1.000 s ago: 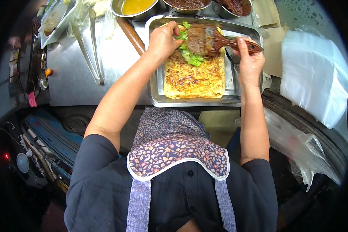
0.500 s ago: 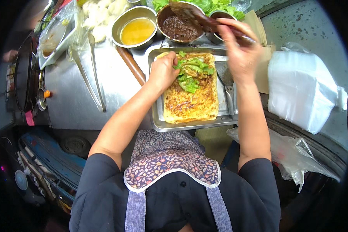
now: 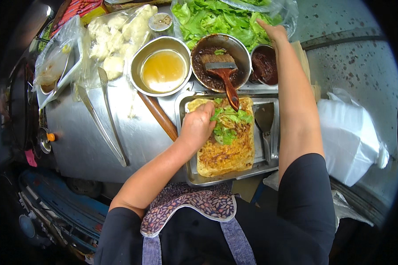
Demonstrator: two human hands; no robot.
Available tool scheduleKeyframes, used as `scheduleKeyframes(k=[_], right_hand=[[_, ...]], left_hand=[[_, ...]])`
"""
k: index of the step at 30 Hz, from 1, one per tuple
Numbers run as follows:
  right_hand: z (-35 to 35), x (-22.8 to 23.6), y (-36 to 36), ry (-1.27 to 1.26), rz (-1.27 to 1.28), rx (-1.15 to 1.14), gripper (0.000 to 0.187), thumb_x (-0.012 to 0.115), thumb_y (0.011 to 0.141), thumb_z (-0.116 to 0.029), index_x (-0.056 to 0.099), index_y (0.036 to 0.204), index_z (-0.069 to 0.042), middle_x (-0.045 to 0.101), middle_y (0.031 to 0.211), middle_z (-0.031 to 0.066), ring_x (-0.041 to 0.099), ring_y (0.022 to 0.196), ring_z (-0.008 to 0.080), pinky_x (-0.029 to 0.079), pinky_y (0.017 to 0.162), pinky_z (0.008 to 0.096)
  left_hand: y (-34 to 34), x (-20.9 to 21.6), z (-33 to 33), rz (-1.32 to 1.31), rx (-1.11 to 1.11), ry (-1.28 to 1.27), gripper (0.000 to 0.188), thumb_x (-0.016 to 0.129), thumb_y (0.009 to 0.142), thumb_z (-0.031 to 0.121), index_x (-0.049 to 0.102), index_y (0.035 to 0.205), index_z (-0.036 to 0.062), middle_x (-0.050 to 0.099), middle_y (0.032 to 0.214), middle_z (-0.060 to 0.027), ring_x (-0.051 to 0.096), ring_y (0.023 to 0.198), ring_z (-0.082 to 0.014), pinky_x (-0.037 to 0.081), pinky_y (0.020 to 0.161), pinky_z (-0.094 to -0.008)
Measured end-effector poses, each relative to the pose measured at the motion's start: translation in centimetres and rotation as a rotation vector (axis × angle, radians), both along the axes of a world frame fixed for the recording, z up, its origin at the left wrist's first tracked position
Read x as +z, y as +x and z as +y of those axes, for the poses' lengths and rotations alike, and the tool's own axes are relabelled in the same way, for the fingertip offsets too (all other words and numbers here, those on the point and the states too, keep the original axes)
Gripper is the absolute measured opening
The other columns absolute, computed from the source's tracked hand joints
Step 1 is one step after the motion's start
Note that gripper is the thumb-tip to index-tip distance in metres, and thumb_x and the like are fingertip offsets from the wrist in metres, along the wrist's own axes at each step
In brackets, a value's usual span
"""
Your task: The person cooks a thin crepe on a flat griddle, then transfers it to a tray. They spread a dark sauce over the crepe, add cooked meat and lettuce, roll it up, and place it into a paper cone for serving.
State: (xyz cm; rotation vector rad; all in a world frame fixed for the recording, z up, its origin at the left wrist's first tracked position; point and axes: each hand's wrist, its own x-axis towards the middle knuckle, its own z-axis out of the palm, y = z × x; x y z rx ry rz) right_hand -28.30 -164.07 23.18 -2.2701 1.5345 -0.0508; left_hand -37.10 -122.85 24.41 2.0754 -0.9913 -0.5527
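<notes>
My left hand [image 3: 199, 125] rests on the upper left part of a browned, sauce-coated flatbread [image 3: 225, 157], fingers curled beside a small heap of lettuce [image 3: 226, 127]; what they pinch is hidden. The flatbread lies in a shallow metal tray [image 3: 194, 179] with a spatula [image 3: 265, 121] along its right side. At the far right my right hand [image 3: 273, 32] reaches into a bag of green lettuce leaves [image 3: 216, 20], fingers stretched out among the leaves. A wooden-handled brush [image 3: 227, 79] stands bristles-down in a pot of dark sauce [image 3: 200, 44], its handle overhanging the tray.
Left of the sauce pot is a bowl of yellow liquid [image 3: 163, 70]; to its right, a small pot of dark red paste [image 3: 264, 66]. Metal tongs [image 3: 102, 121] lie on the steel counter near bagged pale dough pieces [image 3: 112, 44]. White plastic bags [image 3: 349, 137] sit at right.
My right hand has let go of the brush, now resting in the sauce pot, and has moved away to the lettuce. My left hand stays at the flatbread. The view has shifted.
</notes>
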Motion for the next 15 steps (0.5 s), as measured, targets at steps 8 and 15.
scheduleKeyframes(k=[8,15], right_hand=[[1.9,1.4,2.1,0.045,-0.471,0.164,0.032,0.084,0.081,-0.026,0.075,0.106,-0.008,0.074,0.1,0.0047,0.067,0.086,0.0143,0.052,0.078,0.0303],[4.8,7.7,-4.0,0.38,-0.97,0.243,0.021,0.079,0.086,-0.009,0.072,0.104,-0.001,0.072,0.099,0.0037,0.061,0.084,0.0071,0.048,0.074,0.0223]], left_hand=[[0.5,0.3,-0.1,0.026,-0.015,0.12,0.03,0.078,0.076,0.002,0.053,0.093,0.0046,0.066,0.088,-0.0129,0.07,0.072,-0.0269,0.056,0.065,-0.0384],[0.6,0.4,-0.1,0.039,-0.012,0.109,0.035,0.079,0.072,0.002,0.053,0.094,0.0042,0.066,0.085,-0.0158,0.069,0.079,-0.0346,0.057,0.069,-0.0422]])
